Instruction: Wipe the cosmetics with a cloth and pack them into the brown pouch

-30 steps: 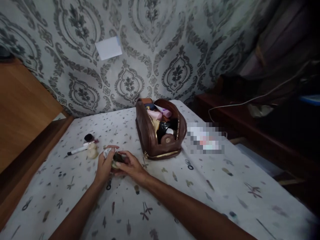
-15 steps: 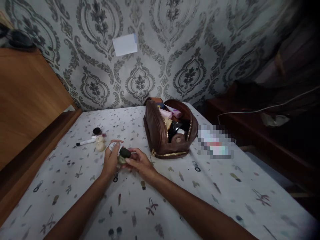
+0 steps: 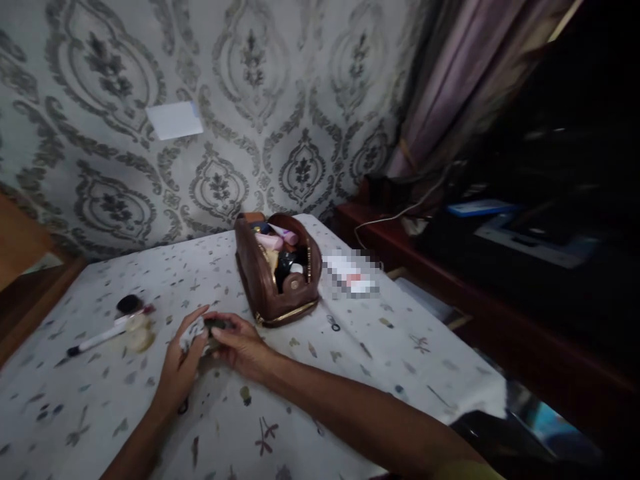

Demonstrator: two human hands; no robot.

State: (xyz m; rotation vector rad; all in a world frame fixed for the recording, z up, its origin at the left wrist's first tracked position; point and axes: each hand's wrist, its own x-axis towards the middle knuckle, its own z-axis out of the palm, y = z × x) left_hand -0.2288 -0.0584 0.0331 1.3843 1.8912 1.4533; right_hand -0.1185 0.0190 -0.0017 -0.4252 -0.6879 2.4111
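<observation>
My left hand (image 3: pixel 181 365) is closed around a crumpled white cloth or tissue (image 3: pixel 193 331) with dark marks, pressed against a small container. My right hand (image 3: pixel 246 348) grips that small greenish container with a dark cap (image 3: pixel 216 325), its thumb and fingers on the cap end. Fingers hide most of the container, so its exact kind is unclear. Both hands are together just above the patterned cloth. Left of them lie a white pen-like tube with a black end (image 3: pixel 100 339), a round black-lidded pot (image 3: pixel 129 305) and a cream-coloured rounded item (image 3: pixel 139 333).
A brown zip bag (image 3: pixel 255 277) stands open beyond my hands, filled with tubes and bottles. Right of it lies a blurred-out flat item (image 3: pixel 353 275). Dark red furniture (image 3: pixel 400 253) with a white cable (image 3: pixel 385 219) borders the right side; a wooden panel (image 3: pixel 25 233) stands left.
The view has turned right, so everything shifts left in it. My right fingers now cover more of the dark cap. Both hands keep hold of the cloth and container.
</observation>
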